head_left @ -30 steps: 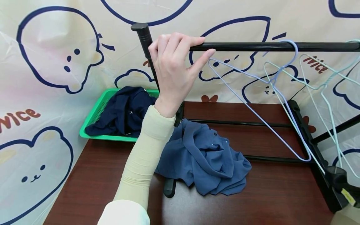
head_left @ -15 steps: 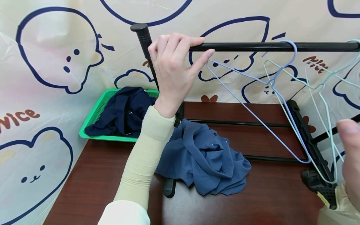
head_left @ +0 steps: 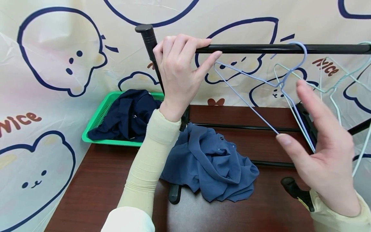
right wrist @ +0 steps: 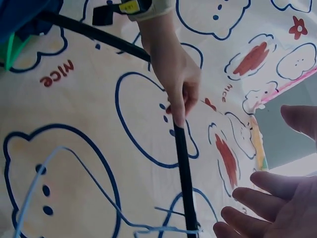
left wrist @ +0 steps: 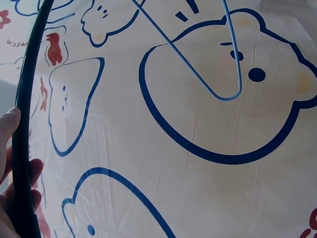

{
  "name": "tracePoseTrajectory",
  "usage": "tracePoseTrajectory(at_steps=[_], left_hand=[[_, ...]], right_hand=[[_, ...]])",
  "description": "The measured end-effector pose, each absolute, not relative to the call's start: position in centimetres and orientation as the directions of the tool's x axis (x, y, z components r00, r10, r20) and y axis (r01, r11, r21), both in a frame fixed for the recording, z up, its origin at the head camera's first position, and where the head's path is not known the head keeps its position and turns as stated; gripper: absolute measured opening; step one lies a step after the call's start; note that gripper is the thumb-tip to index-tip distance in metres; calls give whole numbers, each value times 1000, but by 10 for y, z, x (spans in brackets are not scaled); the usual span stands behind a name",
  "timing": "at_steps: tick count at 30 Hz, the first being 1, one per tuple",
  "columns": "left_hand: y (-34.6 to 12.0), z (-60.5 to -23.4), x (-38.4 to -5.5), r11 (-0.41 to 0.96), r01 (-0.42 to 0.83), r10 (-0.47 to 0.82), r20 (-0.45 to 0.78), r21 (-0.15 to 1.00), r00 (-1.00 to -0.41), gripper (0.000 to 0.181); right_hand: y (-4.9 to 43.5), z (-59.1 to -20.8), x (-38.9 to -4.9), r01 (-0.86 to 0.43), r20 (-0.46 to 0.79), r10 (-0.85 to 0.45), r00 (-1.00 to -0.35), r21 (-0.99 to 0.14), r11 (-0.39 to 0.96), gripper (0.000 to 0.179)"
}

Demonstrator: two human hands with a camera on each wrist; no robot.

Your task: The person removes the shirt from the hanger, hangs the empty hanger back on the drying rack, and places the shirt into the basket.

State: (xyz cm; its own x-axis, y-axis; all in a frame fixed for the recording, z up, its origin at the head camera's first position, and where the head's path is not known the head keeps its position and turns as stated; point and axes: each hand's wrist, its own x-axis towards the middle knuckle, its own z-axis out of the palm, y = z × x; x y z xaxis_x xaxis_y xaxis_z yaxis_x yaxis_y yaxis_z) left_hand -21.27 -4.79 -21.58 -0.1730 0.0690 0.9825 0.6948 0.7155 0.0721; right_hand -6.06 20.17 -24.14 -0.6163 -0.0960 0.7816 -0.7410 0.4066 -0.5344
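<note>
My left hand (head_left: 181, 72) grips the left end of a black clothes rail (head_left: 246, 49), its thumb below the bar. In the left wrist view, curled fingers (left wrist: 35, 171) show round the same bar. A light-blue wire hanger (head_left: 280, 85) hangs by its hook from the rail. My right hand (head_left: 330, 158) is in front of the hanger's right lower corner, hiding part of it, with thumb and fingers spread apart. The right wrist view shows those fingers (right wrist: 257, 203) extended and holding nothing. A crumpled blue button-up garment (head_left: 214, 167) lies on the table below the rail.
Pale mint-green hangers (head_left: 334, 87) hang further right, partly behind my right hand. A green basket (head_left: 113, 142) with a dark navy garment (head_left: 127, 112) stands at the back left. The rack's lower bars (head_left: 246, 127) and feet rest on the brown table (head_left: 116, 187).
My right hand has come in from the right edge and moved left and up, close to the blue hanger. The mint hangers have swung slightly. My left hand stays on the rail.
</note>
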Motion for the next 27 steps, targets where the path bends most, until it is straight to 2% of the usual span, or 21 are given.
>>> tracePoseTrajectory(at_steps=[7, 10, 13, 18, 27], left_hand=[[-48, -216, -213, 717, 694, 67, 984, 66, -162, 37], [-48, -216, -213, 716, 695, 66, 985, 66, -161, 36], [-48, -216, -213, 716, 695, 67, 985, 65, -161, 37], [-48, -216, -213, 718, 694, 66, 986, 61, -155, 36], [-48, -216, -214, 709, 704, 67, 989, 48, -135, 35]], right_hand=[[171, -238, -53, -724, 729, -218, -649, -505, 470, 66], [165, -245, -53, -693, 677, -258, -689, -513, 506, 65], [167, -264, -61, -651, 605, -295, -739, -530, 543, 64], [174, -308, -80, -563, 462, -336, -821, -556, 611, 76], [173, -379, -103, -431, 232, -372, -899, -623, 652, 78]])
